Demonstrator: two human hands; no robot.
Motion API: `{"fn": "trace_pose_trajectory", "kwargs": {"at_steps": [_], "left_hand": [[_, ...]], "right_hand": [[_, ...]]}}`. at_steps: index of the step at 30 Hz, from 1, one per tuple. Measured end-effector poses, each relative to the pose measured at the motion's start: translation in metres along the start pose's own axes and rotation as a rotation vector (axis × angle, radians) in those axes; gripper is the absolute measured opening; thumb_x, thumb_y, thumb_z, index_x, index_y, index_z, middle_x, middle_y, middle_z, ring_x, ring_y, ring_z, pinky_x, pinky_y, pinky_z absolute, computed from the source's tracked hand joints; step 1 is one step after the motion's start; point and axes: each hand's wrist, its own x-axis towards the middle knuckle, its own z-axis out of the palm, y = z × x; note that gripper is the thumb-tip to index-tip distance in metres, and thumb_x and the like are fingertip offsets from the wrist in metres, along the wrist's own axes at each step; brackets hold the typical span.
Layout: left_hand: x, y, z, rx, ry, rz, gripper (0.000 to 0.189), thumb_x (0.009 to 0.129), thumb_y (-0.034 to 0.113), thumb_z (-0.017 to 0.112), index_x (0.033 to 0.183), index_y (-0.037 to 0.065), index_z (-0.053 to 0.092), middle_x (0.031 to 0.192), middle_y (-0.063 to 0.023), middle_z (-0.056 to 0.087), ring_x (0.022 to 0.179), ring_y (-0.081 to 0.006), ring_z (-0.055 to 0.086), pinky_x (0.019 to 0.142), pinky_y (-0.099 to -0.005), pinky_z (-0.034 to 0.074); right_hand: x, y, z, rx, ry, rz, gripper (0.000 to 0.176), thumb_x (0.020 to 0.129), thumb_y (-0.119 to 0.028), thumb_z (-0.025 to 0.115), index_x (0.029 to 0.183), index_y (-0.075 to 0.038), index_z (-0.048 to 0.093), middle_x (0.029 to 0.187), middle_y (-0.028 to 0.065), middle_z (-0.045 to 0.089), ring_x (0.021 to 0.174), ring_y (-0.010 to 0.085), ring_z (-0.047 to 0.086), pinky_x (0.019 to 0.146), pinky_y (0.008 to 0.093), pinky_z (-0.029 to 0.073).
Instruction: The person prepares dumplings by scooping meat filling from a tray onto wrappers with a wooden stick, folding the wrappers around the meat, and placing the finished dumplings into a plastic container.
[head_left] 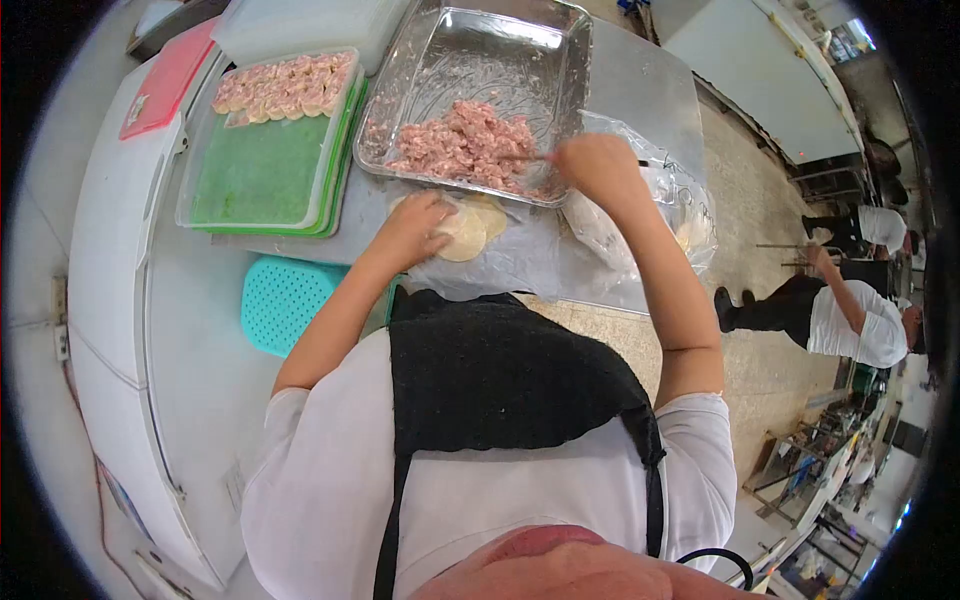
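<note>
The right hand (pixel 597 172) is holding a thin tool (pixel 530 156) in a closed grip, its tip reaching into the pink minced meat (pixel 465 145) in the metal tray (pixel 375 130). The left hand (pixel 418 228) is resting its slightly spread, bent fingers on pale round wrappers (pixel 463 236) just below the tray. The metal table (pixel 655 80) is also carrying a clear plastic bag (pixel 600 232) and green-based containers (pixel 262 178). Across the room, two people in white tops are standing on the tan floor (pixel 752 240).
</note>
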Motion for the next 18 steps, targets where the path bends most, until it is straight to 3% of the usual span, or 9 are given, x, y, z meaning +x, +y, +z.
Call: {"fn": "trace_pose_trajectory", "kwargs": {"at_steps": [1,3,5,7,9,11,12,15,18], "left_hand": [[0.002,0.0,0.0,0.007,-0.004,-0.012,0.016,0.083,0.016,0.061,0.094,0.004,0.064,0.09,-0.0134,0.06,0.089,-0.0307,0.059,0.078,-0.0406,0.046],[0.007,-0.002,-0.008,-0.012,-0.252,-0.196,0.022,0.084,0.019,0.061,0.1,0.004,0.065,0.091,-0.013,0.062,0.093,-0.032,0.058,0.084,-0.0392,0.045],[0.011,0.006,-0.017,0.01,-0.295,-0.291,0.023,0.086,0.021,0.059,0.1,0.004,0.065,0.094,-0.0128,0.062,0.095,-0.0318,0.058,0.085,-0.0389,0.045],[0.013,0.016,-0.023,0.033,-0.333,-0.389,0.024,0.087,0.023,0.057,0.101,0.005,0.065,0.096,-0.0126,0.063,0.097,-0.0317,0.057,0.086,-0.0385,0.045],[0.014,0.024,-0.023,0.009,-0.141,-0.279,0.027,0.09,0.026,0.054,0.101,0.005,0.066,0.102,-0.0117,0.064,0.099,-0.0308,0.057,0.088,-0.0379,0.045],[0.021,0.02,-0.013,0.02,-0.193,-0.148,0.026,0.089,0.025,0.055,0.1,0.004,0.067,0.103,-0.0118,0.065,0.099,-0.0303,0.058,0.088,-0.038,0.046],[0.025,0.018,-0.009,0.032,-0.241,-0.008,0.024,0.089,0.023,0.056,0.098,0.004,0.067,0.104,-0.0118,0.065,0.099,-0.0297,0.059,0.088,-0.0382,0.046],[0.039,0.027,-0.004,-0.035,-0.25,-0.065,0.021,0.086,0.02,0.06,0.095,0.003,0.068,0.101,-0.0128,0.066,0.097,-0.0298,0.06,0.088,-0.039,0.046],[0.038,0.028,0.0,-0.094,-0.155,-0.071,0.02,0.083,0.018,0.063,0.091,0.002,0.068,0.099,-0.0134,0.066,0.095,-0.03,0.06,0.088,-0.0393,0.046]], "right_hand": [[0.0,-0.002,0.018,0.01,-0.001,-0.011,0.018,0.078,-0.018,0.057,0.07,-0.005,0.067,0.071,0.0166,0.065,0.07,0.0334,0.066,0.064,0.0447,0.053],[-0.001,-0.017,0.049,0.016,0.069,-0.193,0.02,0.079,-0.02,0.058,0.071,-0.006,0.069,0.07,0.0144,0.066,0.068,0.0309,0.067,0.057,0.0399,0.052],[-0.009,-0.019,0.058,0.087,0.055,-0.22,0.019,0.079,-0.02,0.057,0.074,-0.007,0.07,0.074,0.0138,0.067,0.07,0.0321,0.067,0.059,0.041,0.053],[-0.007,-0.004,0.029,0.068,-0.131,-0.146,0.017,0.079,-0.019,0.057,0.075,-0.009,0.07,0.077,0.0138,0.068,0.071,0.0331,0.067,0.06,0.0414,0.053],[0.004,0.011,0.018,0.061,-0.209,-0.069,0.018,0.079,-0.02,0.057,0.077,-0.009,0.071,0.077,0.0142,0.068,0.073,0.0331,0.067,0.062,0.0423,0.054],[0.015,0.019,0.038,0.027,0.014,-0.111,0.02,0.08,-0.023,0.057,0.079,-0.008,0.071,0.077,0.0143,0.068,0.075,0.0321,0.068,0.063,0.0438,0.053],[0.019,0.006,0.045,0.054,-0.091,-0.054,0.021,0.08,-0.023,0.056,0.079,-0.007,0.071,0.077,0.0153,0.068,0.075,0.0328,0.067,0.065,0.0453,0.053],[0.016,-0.028,0.068,0.258,-0.035,-0.181,0.023,0.081,-0.023,0.054,0.079,-0.008,0.07,0.077,0.0157,0.067,0.074,0.0338,0.067,0.065,0.0456,0.052],[0.011,-0.001,0.053,0.343,-0.054,-0.137,0.028,0.086,-0.028,0.052,0.08,-0.007,0.068,0.077,0.0164,0.066,0.076,0.0346,0.065,0.066,0.0461,0.051]]}}
